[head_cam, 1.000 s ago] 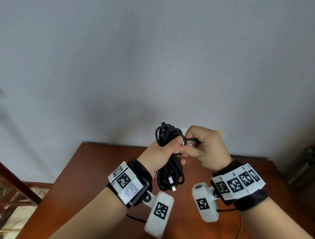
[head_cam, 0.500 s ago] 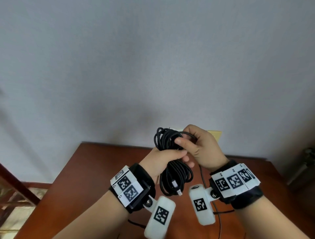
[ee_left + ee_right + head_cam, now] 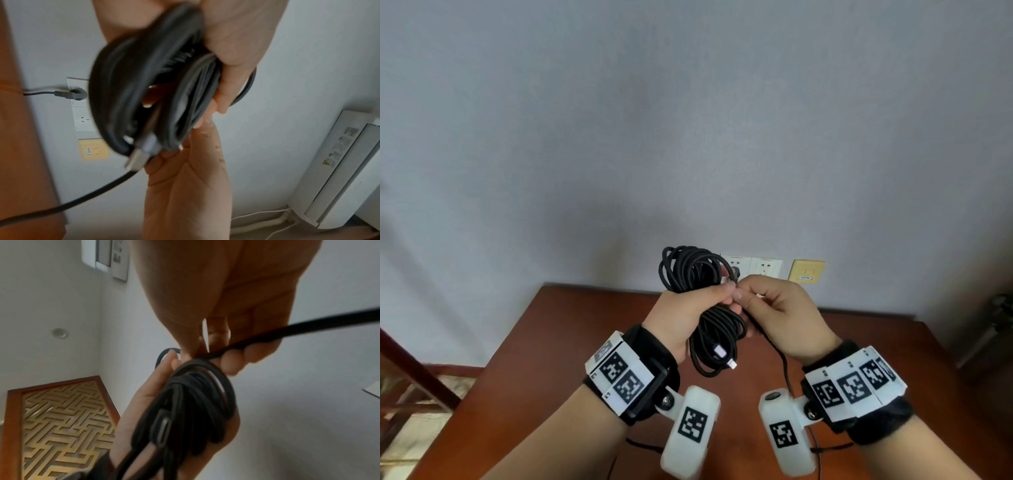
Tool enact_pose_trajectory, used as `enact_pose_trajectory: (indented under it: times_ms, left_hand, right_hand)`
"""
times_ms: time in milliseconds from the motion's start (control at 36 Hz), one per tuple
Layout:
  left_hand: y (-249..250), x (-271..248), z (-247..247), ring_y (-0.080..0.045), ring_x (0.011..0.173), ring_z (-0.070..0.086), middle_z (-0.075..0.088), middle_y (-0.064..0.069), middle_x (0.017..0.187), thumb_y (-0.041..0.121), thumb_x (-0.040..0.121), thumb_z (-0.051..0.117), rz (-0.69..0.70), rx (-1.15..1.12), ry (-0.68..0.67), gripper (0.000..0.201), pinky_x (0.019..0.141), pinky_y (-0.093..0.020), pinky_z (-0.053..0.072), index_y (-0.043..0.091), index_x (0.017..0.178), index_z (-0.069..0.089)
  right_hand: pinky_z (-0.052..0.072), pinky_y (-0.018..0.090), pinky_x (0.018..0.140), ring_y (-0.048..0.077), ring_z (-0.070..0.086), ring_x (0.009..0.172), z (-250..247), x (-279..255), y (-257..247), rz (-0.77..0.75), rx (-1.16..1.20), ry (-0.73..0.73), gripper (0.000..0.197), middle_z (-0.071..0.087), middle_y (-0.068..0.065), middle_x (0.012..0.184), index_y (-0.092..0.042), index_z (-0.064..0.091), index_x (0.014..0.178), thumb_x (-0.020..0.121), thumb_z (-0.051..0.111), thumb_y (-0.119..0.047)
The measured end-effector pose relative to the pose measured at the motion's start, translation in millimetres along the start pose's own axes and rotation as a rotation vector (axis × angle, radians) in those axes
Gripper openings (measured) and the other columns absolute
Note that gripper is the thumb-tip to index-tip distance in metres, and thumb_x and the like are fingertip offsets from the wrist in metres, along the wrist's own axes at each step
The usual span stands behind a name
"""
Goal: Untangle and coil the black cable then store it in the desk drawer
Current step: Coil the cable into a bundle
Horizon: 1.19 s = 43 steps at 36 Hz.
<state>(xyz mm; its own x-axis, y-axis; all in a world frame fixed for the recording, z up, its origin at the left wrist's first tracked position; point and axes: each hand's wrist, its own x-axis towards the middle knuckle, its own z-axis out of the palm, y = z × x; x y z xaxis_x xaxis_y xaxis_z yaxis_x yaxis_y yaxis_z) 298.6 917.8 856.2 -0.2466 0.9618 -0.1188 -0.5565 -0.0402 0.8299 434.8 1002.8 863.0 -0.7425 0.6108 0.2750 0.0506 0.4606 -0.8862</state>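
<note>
Since a second ago, the right hand (image 3: 779,317) has been lowered from the top of the coil to its middle, where a loose strand is pinched between thumb and fingers. That strand trails down toward the desk (image 3: 571,335). By the left hand (image 3: 685,320) the cable (image 3: 690,270) bundle is gripped round its waist and held above the desk, a plug (image 3: 722,354) dangling from the lower loops.
</note>
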Motion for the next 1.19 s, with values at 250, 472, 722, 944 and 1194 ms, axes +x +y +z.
enact_pose_trajectory:
  times_ms: [250, 472, 722, 944, 1194]
  left_hand:
    - [-2.9, -0.6, 4.4, -0.028, 0.094, 0.068, 0.072, -0.014, 0.101, 0.01, 0.069, 0.07, 0.054, 0.022, -0.013, 0.018, 0.089, -0.046, 0.053, 0.015, 0.085, 0.078]
    - [-9.1, -3.5, 8.1, -0.032, 0.097, 0.067, 0.069, -0.022, 0.105, 0.008, 0.076, 0.072, -0.009, 0.028, -0.018, 0.043, 0.081, -0.04, 0.056, 0.001, 0.117, 0.065]
    - [0.3, 10.1, 3.4, -0.03, 0.094, 0.067, 0.071, -0.013, 0.096, 0.025, 0.065, 0.08, -0.025, -0.208, 0.093, 0.03, 0.097, -0.048, 0.047, 0.003, 0.084, 0.074]
    - [15.9, 12.9, -14.4, -0.015, 0.061, 0.068, 0.053, 0.002, 0.059, 0.018, 0.088, 0.06, 0.034, -0.325, 0.267, 0.02, 0.066, -0.031, 0.051, 0.014, 0.07, 0.056]
    - [29.7, 12.0, -27.4, -0.013, 0.058, 0.066, 0.051, 0.003, 0.055, 0.017, 0.091, 0.058, 0.122, -0.326, 0.33, 0.024, 0.054, -0.022, 0.054, 0.015, 0.068, 0.054]
  right_hand:
    - [0.045, 0.025, 0.057, 0.006, 0.057, 0.059, -0.4, 1.0, -3.5, -0.115, -0.216, -0.089, 0.026, 0.065, -0.006, 0.065, -0.013, 0.069, 0.078, 0.096, 0.054, -0.023]
    - [0.05, 0.033, 0.065, 0.013, 0.063, 0.067, -10.5, 5.8, -6.6, -0.089, -0.428, -0.234, 0.024, 0.068, -0.001, 0.072, -0.011, 0.068, 0.079, 0.095, 0.051, -0.015]
    - [0.055, 0.036, 0.079, 0.028, 0.068, 0.081, -9.2, 1.6, 0.5, 0.376, 0.182, -0.214, 0.061, 0.072, 0.014, 0.091, -0.005, 0.069, 0.096, 0.086, 0.041, -0.058]
    - [0.046, 0.042, 0.099, 0.022, 0.066, 0.094, -9.6, -17.7, 31.1, 0.452, 0.096, -0.593, 0.022, 0.071, 0.003, 0.095, -0.019, 0.066, 0.098, 0.081, 0.064, -0.034]
    - [0.041, 0.025, 0.057, 0.016, 0.052, 0.059, -20.5, -18.6, 40.8, 0.529, 0.179, -0.512, 0.01, 0.055, 0.0, 0.064, -0.015, 0.057, 0.084, 0.088, 0.054, -0.023]
